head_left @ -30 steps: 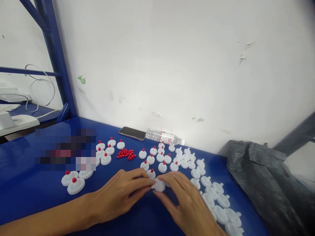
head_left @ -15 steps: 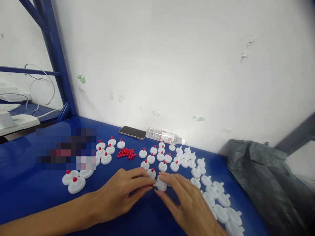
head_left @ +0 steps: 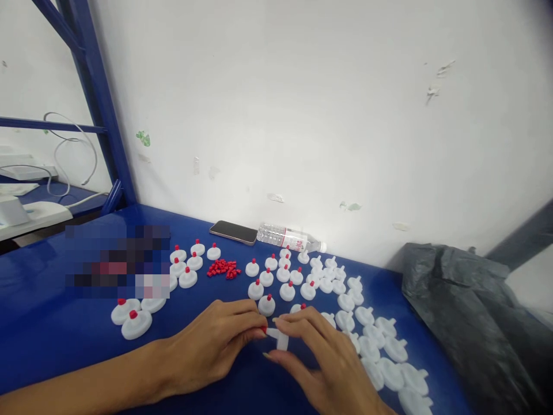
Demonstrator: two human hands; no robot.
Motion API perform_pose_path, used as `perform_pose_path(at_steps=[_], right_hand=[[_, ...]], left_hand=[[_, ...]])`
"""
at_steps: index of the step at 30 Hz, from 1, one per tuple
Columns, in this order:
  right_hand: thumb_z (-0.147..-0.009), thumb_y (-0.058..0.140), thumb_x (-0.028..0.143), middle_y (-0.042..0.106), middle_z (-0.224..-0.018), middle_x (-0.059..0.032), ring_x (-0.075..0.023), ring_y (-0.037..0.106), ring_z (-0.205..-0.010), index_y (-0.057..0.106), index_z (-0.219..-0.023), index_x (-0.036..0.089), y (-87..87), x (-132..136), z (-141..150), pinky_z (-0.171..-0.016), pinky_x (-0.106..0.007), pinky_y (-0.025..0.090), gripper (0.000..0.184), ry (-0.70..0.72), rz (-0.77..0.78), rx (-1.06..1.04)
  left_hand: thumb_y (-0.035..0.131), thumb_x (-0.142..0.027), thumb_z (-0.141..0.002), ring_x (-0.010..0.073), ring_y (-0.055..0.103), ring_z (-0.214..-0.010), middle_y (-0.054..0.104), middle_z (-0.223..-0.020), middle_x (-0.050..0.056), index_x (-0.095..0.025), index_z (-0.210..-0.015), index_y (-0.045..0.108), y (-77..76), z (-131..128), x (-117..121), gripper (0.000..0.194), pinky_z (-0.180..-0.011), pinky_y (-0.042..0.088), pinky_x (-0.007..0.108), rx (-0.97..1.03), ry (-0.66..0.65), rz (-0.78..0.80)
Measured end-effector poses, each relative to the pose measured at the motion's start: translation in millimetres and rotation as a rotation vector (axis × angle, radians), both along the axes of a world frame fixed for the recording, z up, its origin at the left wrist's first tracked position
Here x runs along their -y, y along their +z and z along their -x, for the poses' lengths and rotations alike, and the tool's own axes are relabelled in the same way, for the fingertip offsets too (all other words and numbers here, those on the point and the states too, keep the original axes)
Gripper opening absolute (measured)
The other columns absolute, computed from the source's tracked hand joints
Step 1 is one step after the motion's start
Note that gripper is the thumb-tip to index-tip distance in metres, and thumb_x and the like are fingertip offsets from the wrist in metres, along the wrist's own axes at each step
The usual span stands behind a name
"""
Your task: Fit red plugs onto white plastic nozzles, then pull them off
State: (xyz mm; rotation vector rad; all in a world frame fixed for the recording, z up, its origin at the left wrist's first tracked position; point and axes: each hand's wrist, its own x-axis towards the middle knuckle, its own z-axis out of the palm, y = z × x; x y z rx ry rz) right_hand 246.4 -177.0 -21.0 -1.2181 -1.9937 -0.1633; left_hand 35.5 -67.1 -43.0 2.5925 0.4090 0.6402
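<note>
My left hand [head_left: 211,343] is closed, its thumb and fingertips pinching a small red cap [head_left: 264,330]. The cap meets the narrow spout of a white plastic spouted lid [head_left: 282,341]. My right hand [head_left: 326,360] grips that lid by its round body between thumb and fingers, tilted so the spout points left. How far the cap sits on the spout is hidden by the left fingertips. Just beyond my hands stand several white lids with red caps [head_left: 266,305]. Beside my right hand lie several white lids with bare spouts [head_left: 369,349].
A pile of loose red caps [head_left: 223,268] lies mid-table. More capped lids [head_left: 136,326] stand at the left, near a pixelated patch. A phone [head_left: 234,232] and a water bottle [head_left: 289,237] lie along the wall. A black plastic bag [head_left: 458,311] covers the right side.
The lid in my right hand has tilted, now showing its edge. My hands have drawn slightly apart, and more of the spout and the red cap shows between them.
</note>
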Motion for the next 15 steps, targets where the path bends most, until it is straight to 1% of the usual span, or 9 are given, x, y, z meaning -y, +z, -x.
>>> perform_pose_path(at_steps=[2,4,6,9,12,15], right_hand=[[-0.096,0.058,0.039,0.074,-0.100,-0.0010,-0.0168,0.075,-0.090,0.057,-0.112,0.029,0.0,1.3,2.0,-0.078,-0.020,0.062,0.019,0.013,-0.031,0.000],[-0.095,0.059,0.040,0.075,-0.098,-0.0014,-0.0169,0.076,-0.089,0.057,-0.111,0.028,0.9,2.2,4.1,-0.077,-0.020,0.062,0.020,0.013,-0.056,0.018],[-0.095,0.060,0.040,0.075,-0.098,-0.0014,-0.0171,0.075,-0.087,0.059,-0.110,0.029,2.1,2.1,5.9,-0.075,-0.021,0.063,0.020,-0.007,-0.033,0.041],[-0.094,0.060,0.032,0.074,-0.102,-0.0018,-0.0187,0.075,-0.088,0.060,-0.113,0.029,3.9,-0.2,7.6,-0.077,-0.027,0.063,0.019,-0.061,0.031,0.070],[-0.090,0.062,0.026,0.074,-0.101,-0.0003,-0.0215,0.073,-0.087,0.060,-0.112,0.030,5.4,-3.6,7.1,-0.077,-0.035,0.064,0.022,-0.081,-0.031,0.074],[-0.088,0.063,0.021,0.075,-0.100,0.0006,-0.0229,0.071,-0.092,0.061,-0.109,0.031,5.9,-6.3,4.2,-0.080,-0.038,0.062,0.023,-0.082,-0.066,0.080]], left_hand=[[0.040,-0.025,-0.102,0.0141,0.059,-0.066,0.061,-0.083,0.000,-0.025,-0.093,0.059,-2.7,1.6,-0.1,0.021,-0.055,0.039,0.028,-0.019,-0.029,0.040],[0.039,-0.024,-0.102,0.0140,0.058,-0.066,0.060,-0.083,0.000,-0.025,-0.093,0.059,-1.6,2.1,1.8,0.022,-0.056,0.038,0.029,-0.029,-0.041,0.064],[0.039,-0.024,-0.102,0.0141,0.058,-0.069,0.061,-0.085,0.000,-0.026,-0.094,0.059,3.5,0.9,5.7,0.022,-0.059,0.040,0.028,-0.004,-0.017,0.096],[0.042,-0.027,-0.102,0.0135,0.058,-0.070,0.061,-0.086,-0.001,-0.027,-0.097,0.059,13.5,-2.9,12.2,0.018,-0.063,0.042,0.027,0.052,0.035,0.140],[0.045,-0.030,-0.101,0.0123,0.056,-0.065,0.061,-0.082,-0.003,-0.028,-0.096,0.060,20.1,-5.7,13.7,0.016,-0.060,0.041,0.027,0.081,0.075,0.091],[0.042,-0.025,-0.101,0.0131,0.058,-0.070,0.062,-0.084,-0.002,-0.026,-0.095,0.061,22.9,-4.0,6.3,0.019,-0.065,0.044,0.027,0.130,0.174,-0.007]])
